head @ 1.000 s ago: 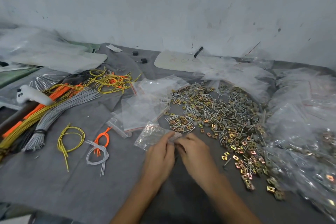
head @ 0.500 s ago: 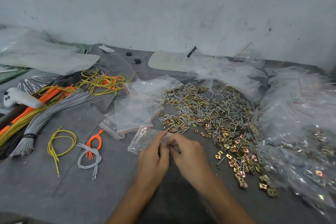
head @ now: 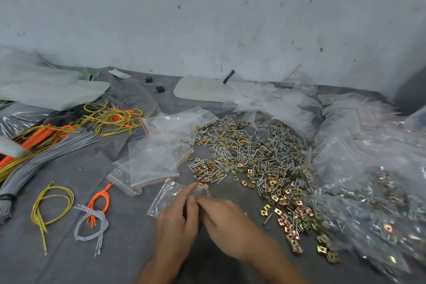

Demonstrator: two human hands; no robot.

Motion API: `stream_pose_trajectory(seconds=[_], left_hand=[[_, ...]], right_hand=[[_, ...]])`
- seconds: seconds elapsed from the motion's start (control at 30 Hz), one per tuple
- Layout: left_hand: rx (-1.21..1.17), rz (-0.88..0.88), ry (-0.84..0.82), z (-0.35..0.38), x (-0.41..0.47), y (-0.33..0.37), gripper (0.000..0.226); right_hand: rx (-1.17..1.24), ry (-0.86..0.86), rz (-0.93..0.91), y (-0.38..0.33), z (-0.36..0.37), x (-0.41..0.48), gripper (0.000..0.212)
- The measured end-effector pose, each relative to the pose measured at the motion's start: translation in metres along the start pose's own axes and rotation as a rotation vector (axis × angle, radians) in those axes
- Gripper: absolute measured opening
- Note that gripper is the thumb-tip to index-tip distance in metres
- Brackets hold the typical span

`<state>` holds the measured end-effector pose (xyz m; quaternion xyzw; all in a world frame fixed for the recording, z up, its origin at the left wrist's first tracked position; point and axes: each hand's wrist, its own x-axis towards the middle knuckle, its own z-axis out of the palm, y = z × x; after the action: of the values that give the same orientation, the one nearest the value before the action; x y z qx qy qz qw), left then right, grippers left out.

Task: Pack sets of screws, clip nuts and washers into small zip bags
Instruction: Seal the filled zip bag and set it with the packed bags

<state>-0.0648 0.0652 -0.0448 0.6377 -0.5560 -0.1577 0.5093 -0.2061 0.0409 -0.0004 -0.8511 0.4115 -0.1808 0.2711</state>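
Now both hands sit lower centre of the frame, as half a second ago: the left hand (head: 178,221) and right hand (head: 227,219) pinch the mouth of one small zip bag (head: 164,196), fingertips touching. Little has changed, so I judge this set is still being filled or sealed. The screw, clip-nut and washer heap (head: 251,159) spreads right of centre; empty bags (head: 154,157) lie just above the hands.

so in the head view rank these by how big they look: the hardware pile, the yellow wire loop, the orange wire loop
1. hardware pile, largest by far
2. yellow wire loop
3. orange wire loop, smallest

The two loops lie about equally near the camera, so that order is fair.
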Motion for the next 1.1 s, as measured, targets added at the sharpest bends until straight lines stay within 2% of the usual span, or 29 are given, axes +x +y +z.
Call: stream_pose_trajectory(seconds=[0.1,0.2,0.4,0.5,0.63,0.83,0.93,1.03,1.1], left_hand=[[0.035,-0.013,-0.082,0.003,0.002,-0.004,0.028],[0.071,0.007,-0.094,0.004,0.002,-0.006,0.03],[0.033,0.05,-0.073,0.006,0.0,-0.008,0.039],[0.02,0.055,-0.065,0.003,0.001,-0.005,0.036],[0.001,0.035,-0.051,0.0,0.002,-0.003,0.033],[-0.012,0.0,-0.039,0.004,0.0,-0.006,0.031],[-0.002,-0.017,-0.031,0.004,0.002,-0.006,0.03],[0.013,-0.003,-0.029,0.006,0.002,-0.01,0.03],[0.013,-0.016,-0.037,0.005,0.002,-0.012,0.031]], right_hand=[[-0.054,-0.003,-0.008,0.004,-0.005,-0.005,0.011],[-0.061,0.108,-0.002,0.011,-0.02,-0.006,0.02],[-0.049,0.23,0.188,0.058,-0.069,0.062,0.012],[-0.197,0.277,0.257,0.087,-0.085,0.126,0.012],[-0.416,0.242,0.291,0.125,-0.09,0.191,0.015],[-0.605,0.148,0.282,0.154,-0.081,0.228,0.016],[-0.735,0.189,0.26,0.16,-0.076,0.232,0.009],[-0.708,0.215,0.269,0.158,-0.076,0.227,0.011],[-0.569,0.297,0.276,0.149,-0.079,0.216,0.011]])
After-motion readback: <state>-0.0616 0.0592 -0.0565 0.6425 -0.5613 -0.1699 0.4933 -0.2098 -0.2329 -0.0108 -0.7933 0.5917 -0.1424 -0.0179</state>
